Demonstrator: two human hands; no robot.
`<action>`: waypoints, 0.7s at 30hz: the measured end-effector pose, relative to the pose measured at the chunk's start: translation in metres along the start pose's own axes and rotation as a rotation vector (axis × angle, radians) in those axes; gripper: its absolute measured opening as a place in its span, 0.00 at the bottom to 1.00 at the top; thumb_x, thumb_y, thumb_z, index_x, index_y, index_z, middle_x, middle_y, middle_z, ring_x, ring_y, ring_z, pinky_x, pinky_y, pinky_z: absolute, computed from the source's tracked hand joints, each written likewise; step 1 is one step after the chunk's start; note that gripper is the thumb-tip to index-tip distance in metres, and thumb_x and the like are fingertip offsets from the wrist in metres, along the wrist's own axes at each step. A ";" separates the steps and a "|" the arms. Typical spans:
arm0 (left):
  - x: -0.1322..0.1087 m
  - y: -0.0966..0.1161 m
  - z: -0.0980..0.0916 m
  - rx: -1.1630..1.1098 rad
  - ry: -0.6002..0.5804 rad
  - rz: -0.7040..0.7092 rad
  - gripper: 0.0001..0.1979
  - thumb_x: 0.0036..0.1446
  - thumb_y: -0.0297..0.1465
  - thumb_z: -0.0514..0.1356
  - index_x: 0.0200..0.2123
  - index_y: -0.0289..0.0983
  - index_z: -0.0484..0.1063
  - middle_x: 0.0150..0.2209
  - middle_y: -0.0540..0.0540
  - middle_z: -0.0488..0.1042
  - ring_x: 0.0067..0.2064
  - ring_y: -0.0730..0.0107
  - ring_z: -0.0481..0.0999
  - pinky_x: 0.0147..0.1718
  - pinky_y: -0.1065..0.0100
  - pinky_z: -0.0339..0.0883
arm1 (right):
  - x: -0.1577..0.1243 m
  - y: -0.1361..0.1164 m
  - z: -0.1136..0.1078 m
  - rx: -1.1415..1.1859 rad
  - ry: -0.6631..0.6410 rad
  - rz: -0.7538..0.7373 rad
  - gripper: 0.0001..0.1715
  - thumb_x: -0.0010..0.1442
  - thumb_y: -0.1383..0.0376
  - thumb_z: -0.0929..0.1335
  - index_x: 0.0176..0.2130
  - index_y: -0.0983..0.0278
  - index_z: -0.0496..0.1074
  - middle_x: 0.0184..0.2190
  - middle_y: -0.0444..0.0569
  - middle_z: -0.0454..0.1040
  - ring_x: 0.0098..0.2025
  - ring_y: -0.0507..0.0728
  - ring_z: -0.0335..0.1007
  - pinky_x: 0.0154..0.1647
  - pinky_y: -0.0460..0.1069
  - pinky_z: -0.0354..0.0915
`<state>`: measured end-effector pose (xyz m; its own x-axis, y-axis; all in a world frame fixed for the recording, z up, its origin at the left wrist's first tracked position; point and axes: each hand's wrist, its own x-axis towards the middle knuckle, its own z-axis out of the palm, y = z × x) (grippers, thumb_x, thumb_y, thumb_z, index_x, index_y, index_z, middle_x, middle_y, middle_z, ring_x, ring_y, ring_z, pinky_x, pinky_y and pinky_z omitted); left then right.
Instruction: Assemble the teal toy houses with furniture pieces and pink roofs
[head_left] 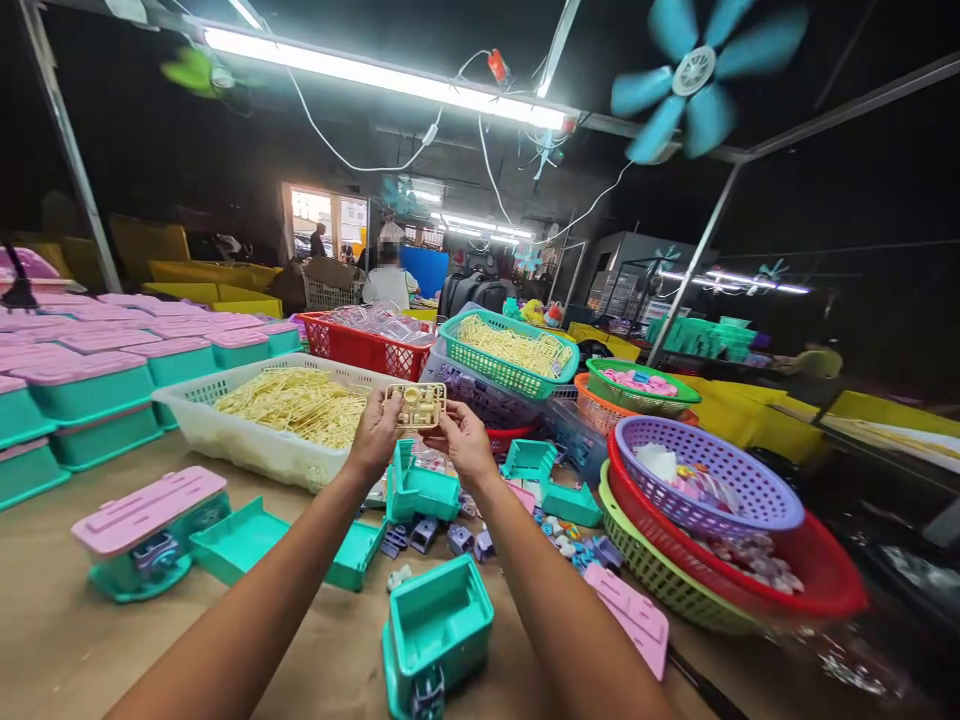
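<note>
The person's left hand (373, 437) and right hand (466, 440) share 1 grip, pinching a cream plastic frame (417, 406) by its 2 ends. The frame is raised above the table (45, 610), in front of the right end of a white basket (225, 440) heaped with pale yellow pieces (289, 400). Its moulded parts are too small to identify, and the fingers behind it are mostly hidden. Both forearms run out of view at the bottom, and the left one covers part of a teal tray (244, 540). A teal box (442, 625) between the forearms is cut off at its base. Small purple parts (424, 535) lie near it, some overlapping. Farther right, a purple basket (712, 515) sits in a red basin (832, 580), partly hiding its contents. Overhead, a blue fan (694, 72) is blurred.
</note>
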<state>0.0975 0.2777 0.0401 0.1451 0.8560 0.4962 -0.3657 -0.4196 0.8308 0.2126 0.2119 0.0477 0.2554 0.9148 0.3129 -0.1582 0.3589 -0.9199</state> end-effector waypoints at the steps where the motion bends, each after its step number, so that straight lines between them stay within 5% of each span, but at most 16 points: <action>1: -0.005 0.001 0.004 0.003 -0.020 0.008 0.18 0.58 0.46 0.59 0.41 0.37 0.67 0.39 0.45 0.75 0.42 0.64 0.77 0.43 0.63 0.72 | -0.008 -0.003 -0.003 0.013 -0.020 0.004 0.20 0.57 0.50 0.68 0.43 0.61 0.68 0.35 0.45 0.77 0.28 0.52 0.76 0.29 0.47 0.73; 7: -0.031 0.003 0.030 0.030 -0.026 0.059 0.26 0.60 0.41 0.60 0.57 0.38 0.58 0.49 0.41 0.71 0.47 0.64 0.76 0.46 0.64 0.70 | -0.040 -0.017 -0.022 -0.145 0.028 -0.223 0.19 0.59 0.52 0.68 0.43 0.62 0.69 0.39 0.48 0.77 0.34 0.55 0.75 0.33 0.49 0.72; 13: -0.057 0.026 0.063 -0.028 -0.063 -0.055 0.41 0.53 0.41 0.68 0.65 0.43 0.52 0.62 0.40 0.63 0.60 0.60 0.68 0.54 0.66 0.66 | -0.061 -0.032 -0.033 -0.969 0.248 -0.694 0.14 0.68 0.62 0.60 0.44 0.65 0.72 0.38 0.53 0.75 0.41 0.58 0.70 0.45 0.52 0.67; 17: -0.056 0.037 0.075 -0.365 -0.137 -0.401 0.27 0.60 0.41 0.61 0.59 0.36 0.64 0.49 0.39 0.76 0.52 0.58 0.76 0.51 0.61 0.71 | -0.071 -0.026 -0.027 -1.350 0.100 -0.814 0.13 0.67 0.64 0.61 0.46 0.65 0.72 0.38 0.55 0.74 0.43 0.61 0.68 0.46 0.54 0.66; 21: -0.044 0.021 0.063 -0.645 -0.290 -0.661 0.19 0.66 0.34 0.51 0.55 0.30 0.69 0.37 0.37 0.80 0.37 0.60 0.81 0.38 0.62 0.77 | -0.070 -0.026 -0.036 -1.308 -0.142 -0.869 0.15 0.63 0.62 0.67 0.49 0.62 0.72 0.42 0.51 0.74 0.46 0.59 0.67 0.51 0.53 0.66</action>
<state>0.1413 0.2122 0.0521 0.6921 0.7157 0.0935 -0.5510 0.4402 0.7090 0.2334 0.1321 0.0416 -0.2737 0.5591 0.7826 0.9031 0.4294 0.0091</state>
